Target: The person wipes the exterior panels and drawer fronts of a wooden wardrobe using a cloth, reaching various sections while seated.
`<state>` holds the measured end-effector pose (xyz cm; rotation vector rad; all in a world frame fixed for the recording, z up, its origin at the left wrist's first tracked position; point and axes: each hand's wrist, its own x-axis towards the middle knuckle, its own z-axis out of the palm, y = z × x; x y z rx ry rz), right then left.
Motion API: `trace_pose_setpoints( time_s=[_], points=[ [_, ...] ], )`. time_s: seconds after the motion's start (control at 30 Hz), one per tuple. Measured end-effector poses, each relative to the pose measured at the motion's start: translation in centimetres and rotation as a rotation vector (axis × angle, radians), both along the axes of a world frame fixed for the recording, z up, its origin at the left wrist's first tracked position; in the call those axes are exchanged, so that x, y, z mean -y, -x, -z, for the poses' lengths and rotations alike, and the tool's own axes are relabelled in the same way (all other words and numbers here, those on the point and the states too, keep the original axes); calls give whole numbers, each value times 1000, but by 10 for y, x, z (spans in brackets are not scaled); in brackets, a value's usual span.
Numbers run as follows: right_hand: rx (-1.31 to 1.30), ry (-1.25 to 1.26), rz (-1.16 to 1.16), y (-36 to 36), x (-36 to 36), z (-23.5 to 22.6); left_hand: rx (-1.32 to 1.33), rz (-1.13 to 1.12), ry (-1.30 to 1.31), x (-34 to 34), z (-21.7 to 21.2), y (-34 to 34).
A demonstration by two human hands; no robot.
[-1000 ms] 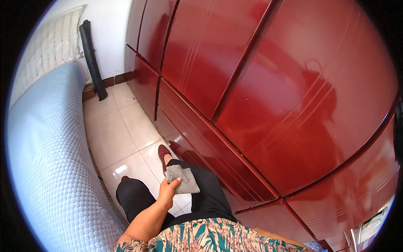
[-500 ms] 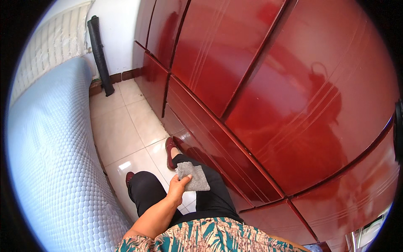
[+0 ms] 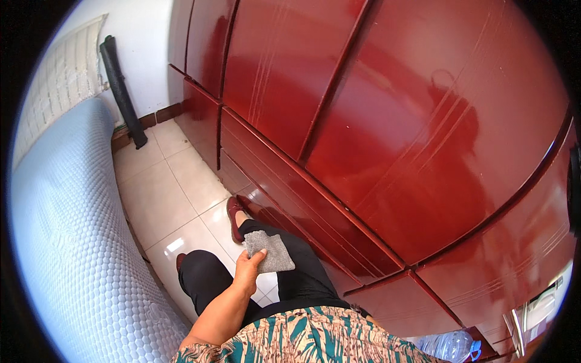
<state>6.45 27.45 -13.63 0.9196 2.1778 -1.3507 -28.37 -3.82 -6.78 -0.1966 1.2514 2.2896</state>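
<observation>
In front of my body, my left hand is closed on a grey cloth. Its thumb lies on top of the folded fabric, and the free corner hangs over my right thigh. The cloth is apart from the red cabinet on the right. My right hand does not show; the patterned shirt covers that side.
A light-blue quilted mattress borders the tiled floor on the left. One dark roll leans against the far wall, near a pale radiator-like panel. At lower right lies a clear plastic bottle with a blue cap.
The view has shifted right, so the cabinet, mattress and roll sit further left. The bottle at lower right has come more into sight. My left hand still grips the cloth.
</observation>
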Motion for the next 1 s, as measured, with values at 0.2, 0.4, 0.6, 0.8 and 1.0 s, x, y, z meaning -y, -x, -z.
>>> trace_pose_setpoints(
  time_s=[0.2,0.4,0.6,0.8,1.0],
  points=[
    [15,-164,-162,8,19,-30,-5,2,-5,1,-2,0],
    [37,-227,-235,12,21,-35,-16,-25,8,0,5,1],
    [53,-264,-289,19,20,-40,-23,-21,19,3,5,0],
    [69,-292,-323,22,19,-46,-30,-30,37,3,5,0],
    [85,-322,-354,23,18,-54,-26,-25,28,3,3,0]
  ],
)
